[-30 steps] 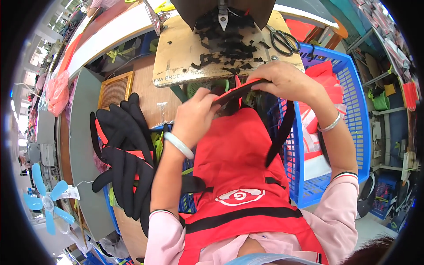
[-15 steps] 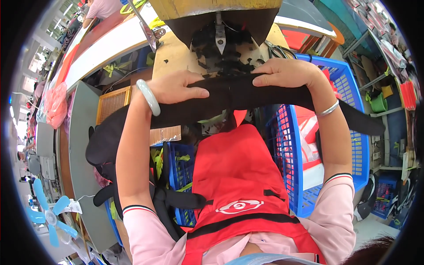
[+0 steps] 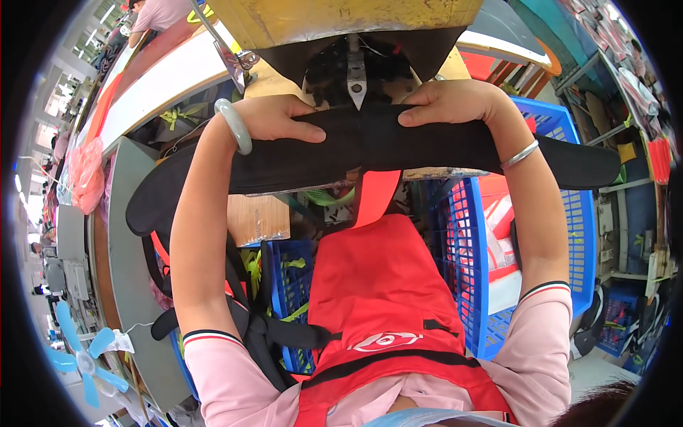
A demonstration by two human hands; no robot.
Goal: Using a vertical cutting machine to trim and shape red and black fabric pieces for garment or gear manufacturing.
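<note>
A long black padded fabric band [image 3: 299, 153] stretches across in front of me, with its rounded end at the far left. My left hand [image 3: 274, 117] grips its far edge, thumb on top and fingers hidden beneath. On the other side of the middle, my right hand [image 3: 441, 107] holds the same edge, thumb likewise on top. Between the hands, the pointed metal tip [image 3: 357, 89] of a machine reaches down to the band's far edge; whether it touches cannot be told. A red strip [image 3: 377, 196] hangs from the band's near side.
The yellow machine housing [image 3: 356, 21] stands just beyond my hands. A blue plastic basket [image 3: 480, 285] with red and white pieces is at my right. At my left are a smaller blue basket [image 3: 281, 270], more black padded pieces [image 3: 292, 334] and a grey cabinet side [image 3: 139, 285].
Both hands have moved the band farther away, up to the machine's pointed tip. More of the red strip now shows below the band.
</note>
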